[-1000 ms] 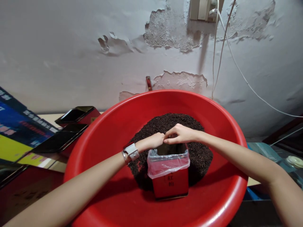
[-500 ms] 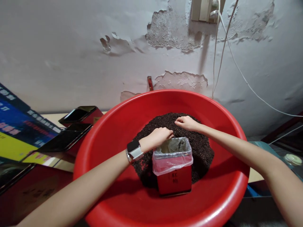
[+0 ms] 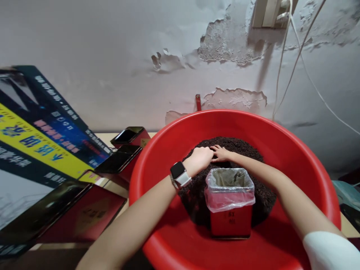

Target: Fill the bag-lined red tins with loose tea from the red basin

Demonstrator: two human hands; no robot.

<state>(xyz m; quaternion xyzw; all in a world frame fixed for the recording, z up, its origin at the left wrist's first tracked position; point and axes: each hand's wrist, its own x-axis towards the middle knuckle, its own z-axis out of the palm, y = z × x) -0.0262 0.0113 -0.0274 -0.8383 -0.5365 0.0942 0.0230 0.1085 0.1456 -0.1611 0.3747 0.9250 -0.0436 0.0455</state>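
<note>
A large red basin holds a heap of dark loose tea leaves. In front of the heap stands a red square tin lined with a clear plastic bag. My left hand, with a smartwatch on the wrist, lies cupped on the heap behind the tin. My right hand rests on the leaves right beside it, fingers curled and touching the left hand. Both hands press into the leaves; I cannot make out how much they hold.
Red boxes with dark glossy lids sit left of the basin. Large printed cartons lean at the far left. A peeling wall stands close behind, with white cables hanging from a socket at the upper right.
Both hands left the tin's mouth and moved back onto the leaf heap, coming together behind the tin. The view swung left, so basin and tin sit further right.
</note>
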